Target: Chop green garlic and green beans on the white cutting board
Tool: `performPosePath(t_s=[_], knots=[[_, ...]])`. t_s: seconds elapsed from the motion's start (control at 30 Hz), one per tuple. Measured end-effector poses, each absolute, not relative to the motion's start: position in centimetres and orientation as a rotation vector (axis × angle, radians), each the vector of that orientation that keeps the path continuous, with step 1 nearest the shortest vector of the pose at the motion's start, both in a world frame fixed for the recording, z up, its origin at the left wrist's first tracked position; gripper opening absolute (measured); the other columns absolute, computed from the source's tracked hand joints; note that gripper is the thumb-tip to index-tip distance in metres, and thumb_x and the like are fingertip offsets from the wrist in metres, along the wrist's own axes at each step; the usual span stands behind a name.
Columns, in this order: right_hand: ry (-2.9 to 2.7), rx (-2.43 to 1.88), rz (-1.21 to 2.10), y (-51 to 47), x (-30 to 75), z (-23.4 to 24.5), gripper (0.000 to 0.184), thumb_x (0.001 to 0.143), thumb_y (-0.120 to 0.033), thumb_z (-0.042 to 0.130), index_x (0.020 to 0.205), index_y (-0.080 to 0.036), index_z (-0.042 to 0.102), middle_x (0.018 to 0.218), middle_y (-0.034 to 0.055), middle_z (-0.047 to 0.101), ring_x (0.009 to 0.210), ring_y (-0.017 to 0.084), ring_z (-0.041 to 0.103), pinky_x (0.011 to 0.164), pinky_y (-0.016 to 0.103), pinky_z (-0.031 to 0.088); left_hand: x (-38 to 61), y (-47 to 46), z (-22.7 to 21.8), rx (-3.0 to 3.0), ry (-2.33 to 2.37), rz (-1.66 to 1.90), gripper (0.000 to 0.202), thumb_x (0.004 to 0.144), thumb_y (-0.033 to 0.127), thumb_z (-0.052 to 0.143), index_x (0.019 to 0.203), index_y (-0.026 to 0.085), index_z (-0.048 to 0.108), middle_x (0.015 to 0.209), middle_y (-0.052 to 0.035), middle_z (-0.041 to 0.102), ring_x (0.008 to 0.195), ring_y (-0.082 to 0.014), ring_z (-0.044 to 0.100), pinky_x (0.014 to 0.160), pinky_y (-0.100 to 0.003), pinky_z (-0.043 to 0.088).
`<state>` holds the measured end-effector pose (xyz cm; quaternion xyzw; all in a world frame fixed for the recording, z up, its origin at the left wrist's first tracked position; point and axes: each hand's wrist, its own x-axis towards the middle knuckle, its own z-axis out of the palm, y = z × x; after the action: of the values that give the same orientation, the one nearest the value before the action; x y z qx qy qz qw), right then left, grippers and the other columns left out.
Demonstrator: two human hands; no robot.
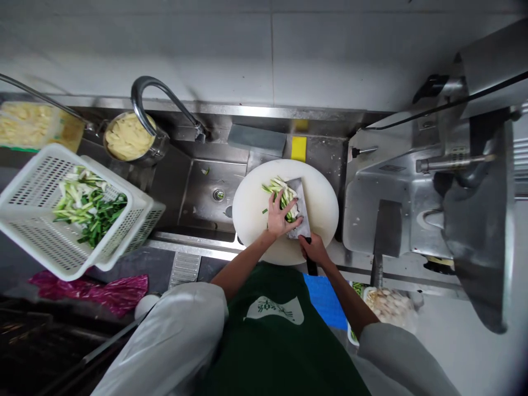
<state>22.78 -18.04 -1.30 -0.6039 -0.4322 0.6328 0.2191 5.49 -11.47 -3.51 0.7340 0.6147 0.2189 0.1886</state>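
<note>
The cut scallion pieces (275, 186) lie in a heap near the middle of the round cutting board (253, 198), beside the broad cleaver (305, 206). The left hand (281, 216) spreads its fingers wide over them, apparently to keep the loose heap together against the blade. The right hand's (315, 250) fingers wrap the black handle near the board's front edge, seemingly to steady the blade as a backstop. The board's left edge overlaps the sink (193, 190); beyond its back edge, a yellow block (298, 148) and a grey slab (256, 139) sit on the surface (328, 146), clear of the hands. Left of the sink, a white basket (31, 165) holds chopped greens (101, 212), its slotted walls suited to draining.
</note>
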Motion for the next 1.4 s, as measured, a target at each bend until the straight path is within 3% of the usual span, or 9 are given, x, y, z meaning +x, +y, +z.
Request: performPosePath(t_s=[0.2,0.5,0.7,0.87,1.07,1.17,1.33,1.4], knots=[[-1.132,-1.642,1.73,-21.0,21.5,-2.0,0.034,0.085,-0.053,0.062,0.074,-0.027,0.043,0.046,-0.0079,0.049,0.034,0.012,0.045,0.035,0.026,0.038,6.1,-12.8,-4.0,2.069,1.696,0.661,0.047,0.085,0.043,0.067,0.129,0.025,0.069,0.167,-0.0091,0.027,0.157,-0.0382,0.014,0.123,-0.068,0.024],[-0.838,-1.58,1.615,-24.8,19.6,0.0,0.042,0.08,-0.06,0.067,0.074,-0.028,0.04,0.043,-0.0111,0.041,0.032,0.011,0.039,0.034,0.026,0.037,7.1,-13.1,-0.7,2.277,1.363,0.647,0.041,0.085,0.037,0.066,0.124,0.025,0.07,0.163,-0.0093,0.036,0.155,-0.0363,0.024,0.124,-0.069,0.023],[-1.048,-1.611,1.47,-25.0,14.3,2.5,0.045,0.086,-0.06,0.065,0.061,-0.027,0.046,0.043,-0.0036,0.049,0.035,0.015,0.048,0.036,0.029,0.041,1.3,-13.1,5.3,2.37,1.355,0.681,0.039,0.089,0.039,0.056,0.123,0.025,0.07,0.162,-0.0026,0.039,0.154,-0.0363,0.03,0.124,-0.054,0.035],[-1.177,-1.345,1.573,-22.8,1.5,4.5,0.046,0.089,-0.059,0.065,0.063,-0.027,0.045,0.043,-0.0053,0.045,0.034,0.013,0.045,0.035,0.028,0.04,-13.2,-13.2,9.4,2.406,1.643,0.737,0.041,0.089,0.045,0.053,0.125,0.034,0.07,0.163,0.0053,0.035,0.156,-0.0304,0.026,0.13,-0.047,0.031],[-1.434,-1.014,1.874,-20.3,-21.9,7.1,0.048,0.084,-0.068,0.063,0.072,-0.028,0.04,0.044,-0.0096,0.041,0.032,0.011,0.041,0.033,0.025,0.036,-38.9,-16.2,12.4,2.267,2.038,0.862,0.042,0.087,0.047,0.06,0.121,0.026,0.072,0.162,-0.0041,0.038,0.154,-0.0334,0.028,0.131,-0.057,0.018],[-1.607,-0.943,1.96,-19.5,-34.1,8.4,0.041,0.085,-0.062,0.06,0.075,-0.028,0.04,0.046,-0.0096,0.043,0.033,0.011,0.043,0.033,0.025,0.038,-51.1,-18.2,11.7,2.074,2.294,0.937,0.042,0.089,0.048,0.06,0.121,0.023,0.072,0.162,-0.0083,0.038,0.152,-0.0358,0.03,0.126,-0.065,0.02],[-1.848,-1.092,1.879,-17.5,-47.6,8.9,0.028,0.086,-0.041,0.063,0.071,-0.027,0.044,0.045,-0.0063,0.05,0.035,0.011,0.048,0.033,0.024,0.036,-67.0,-19.5,7.9,1.741,2.476,0.891,0.042,0.092,0.039,0.053,0.124,0.018,0.071,0.158,-0.0141,0.042,0.148,-0.0335,0.038,0.122,-0.06,0.031],[-1.917,-1.204,1.801,-16.6,-49.2,8.5,0.026,0.086,-0.037,0.063,0.071,-0.027,0.044,0.045,-0.0052,0.051,0.036,0.011,0.049,0.034,0.023,0.036,-71.0,-19.7,6.8,1.624,2.488,0.77,0.041,0.09,0.04,0.055,0.121,0.02,0.074,0.158,-0.0126,0.044,0.15,-0.0387,0.033,0.119,-0.068,0.03]])
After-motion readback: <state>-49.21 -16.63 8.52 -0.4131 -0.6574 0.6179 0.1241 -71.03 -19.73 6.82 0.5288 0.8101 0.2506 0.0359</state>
